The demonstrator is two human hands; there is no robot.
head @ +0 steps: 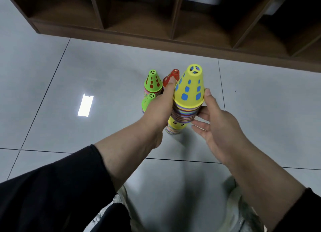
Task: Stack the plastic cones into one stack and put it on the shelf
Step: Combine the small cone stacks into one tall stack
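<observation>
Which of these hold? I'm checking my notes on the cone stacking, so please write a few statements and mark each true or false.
1. Both hands hold the yellow-topped stack. True: left hand and right hand flank it.
2. The held stack already sits on the shelf. False: it is above the floor.
3. A red-topped stack stands behind the left hand. True.
4. Only one green-topped stack is visible. False: two, a far one and a near one.

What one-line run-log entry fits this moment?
hands: left, right hold yellow stack | floor: four stacks | shelf: none
</observation>
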